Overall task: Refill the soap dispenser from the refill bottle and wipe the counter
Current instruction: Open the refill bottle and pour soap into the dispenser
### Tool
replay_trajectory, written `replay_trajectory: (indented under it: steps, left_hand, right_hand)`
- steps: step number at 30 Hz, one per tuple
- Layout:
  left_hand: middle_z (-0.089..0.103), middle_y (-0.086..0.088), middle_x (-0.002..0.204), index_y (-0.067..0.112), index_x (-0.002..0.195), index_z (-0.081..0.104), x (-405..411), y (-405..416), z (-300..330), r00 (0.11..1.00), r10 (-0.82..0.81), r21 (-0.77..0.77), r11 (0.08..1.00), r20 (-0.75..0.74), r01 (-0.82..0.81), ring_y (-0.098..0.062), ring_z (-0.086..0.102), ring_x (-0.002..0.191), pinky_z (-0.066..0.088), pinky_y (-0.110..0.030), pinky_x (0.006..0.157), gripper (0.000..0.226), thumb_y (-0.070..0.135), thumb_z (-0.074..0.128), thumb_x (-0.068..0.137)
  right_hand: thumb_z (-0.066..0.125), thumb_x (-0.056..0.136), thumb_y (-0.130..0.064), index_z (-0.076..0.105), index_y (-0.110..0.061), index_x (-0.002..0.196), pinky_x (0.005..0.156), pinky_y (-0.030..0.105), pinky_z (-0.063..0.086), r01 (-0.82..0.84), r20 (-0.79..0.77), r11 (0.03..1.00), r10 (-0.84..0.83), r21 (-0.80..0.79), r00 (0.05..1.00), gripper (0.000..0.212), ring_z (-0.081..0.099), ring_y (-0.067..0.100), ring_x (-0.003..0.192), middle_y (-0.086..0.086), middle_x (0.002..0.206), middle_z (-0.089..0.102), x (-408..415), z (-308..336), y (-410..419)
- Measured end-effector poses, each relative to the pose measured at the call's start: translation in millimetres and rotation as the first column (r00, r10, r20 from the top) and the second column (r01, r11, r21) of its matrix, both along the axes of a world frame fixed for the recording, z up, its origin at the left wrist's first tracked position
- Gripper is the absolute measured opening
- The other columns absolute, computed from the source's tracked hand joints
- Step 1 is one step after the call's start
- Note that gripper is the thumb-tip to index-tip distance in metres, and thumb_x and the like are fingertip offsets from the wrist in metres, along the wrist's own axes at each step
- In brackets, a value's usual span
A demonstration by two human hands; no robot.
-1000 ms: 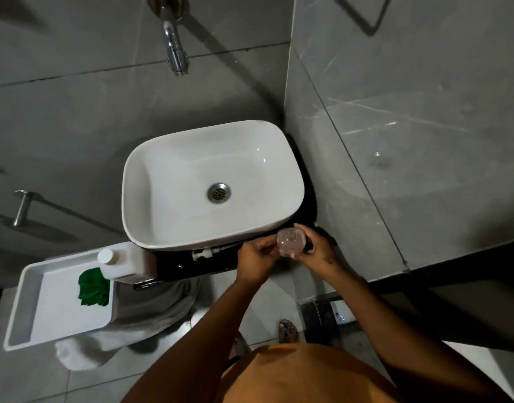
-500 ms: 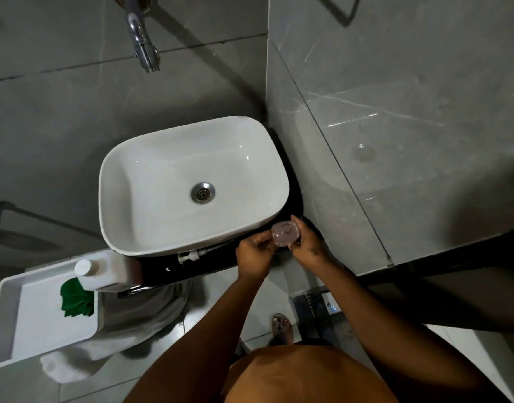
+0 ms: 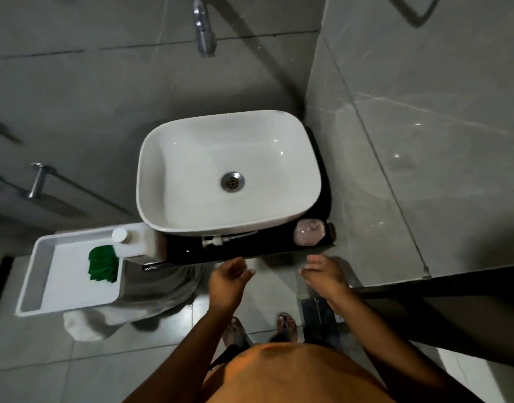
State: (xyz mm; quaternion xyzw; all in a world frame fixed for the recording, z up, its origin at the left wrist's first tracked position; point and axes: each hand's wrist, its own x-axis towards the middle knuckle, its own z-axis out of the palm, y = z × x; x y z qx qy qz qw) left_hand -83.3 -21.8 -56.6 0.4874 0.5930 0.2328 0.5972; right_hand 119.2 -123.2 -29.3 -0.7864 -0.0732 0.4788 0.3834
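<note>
Both hands empty, fingers loose: left hand (image 3: 228, 279), right hand (image 3: 322, 276). Soap dispenser (image 3: 309, 232) open at counter (image 3: 250, 248) right front corner; pump (image 3: 220, 239) loose beside it. Risk: knock-off, spill.

I find no writing I can read anywhere in this view. The white rectangular plastic refill bottle (image 3: 139, 242) shows me only blank faces and a plain round cap, and the clear pinkish soap dispenser body (image 3: 309, 235) on the black table (image 3: 250, 247) carries no legible label or brand.
</note>
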Motion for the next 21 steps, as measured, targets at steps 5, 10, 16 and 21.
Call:
replay_trajectory:
  steps: [5,10,16,21]
  left_hand:
    - [0.079,-0.008,0.094,-0.002,0.111,0.073,-110.7,16.4,11.3,0.963,0.243,-0.066,0.966,-0.113,-0.251,-0.028,0.075,0.094,0.063,-0.039,0.086,0.034,-0.002,0.085,0.079]
    - [0.073,-0.001,0.091,0.006,0.107,0.069,-187.4,76.9,44.9,0.931,0.295,0.092,0.955,-0.216,-0.282,-0.02,0.068,0.088,0.059,-0.015,0.068,0.043,-0.002,0.091,0.07]
    - [0.058,-0.003,0.134,0.013,0.151,0.043,-219.2,155.4,63.8,0.962,-0.061,0.209,0.971,-0.267,0.119,-0.012,0.061,0.119,0.054,-0.028,0.098,0.105,-0.004,0.096,0.061]
    - [0.064,-0.004,0.138,0.015,0.149,0.048,-213.0,180.1,61.0,0.953,-0.212,0.26,0.928,-0.216,0.265,-0.025,0.064,0.127,0.055,-0.043,0.105,0.098,-0.006,0.092,0.064]
  right_hand:
    - [0.065,0.095,-0.005,0.058,-0.001,0.121,0.071,0.029,0.056,-0.101,-0.362,0.988,0.137,0.117,0.922,0.027,0.064,0.02,0.077,0.008,0.091,0.067,-74.5,20.3,55.7]
    - [0.063,0.098,-0.014,0.058,-0.007,0.115,0.076,0.032,0.055,-0.207,-0.459,0.957,0.281,0.205,0.843,0.019,0.061,0.018,0.072,0.008,0.085,0.061,-155.3,42.1,138.2]
    - [0.065,0.097,-0.026,0.057,-0.007,0.109,0.076,0.034,0.057,-0.229,-0.423,0.944,0.313,0.237,0.851,0.024,0.061,0.021,0.074,0.009,0.085,0.059,-217.6,50.1,199.5]
    - [0.071,0.093,-0.031,0.062,-0.009,0.098,0.066,0.03,0.059,-0.277,-0.328,0.935,0.338,0.22,0.882,0.024,0.063,0.018,0.07,0.008,0.084,0.063,-230.2,45.5,208.0]
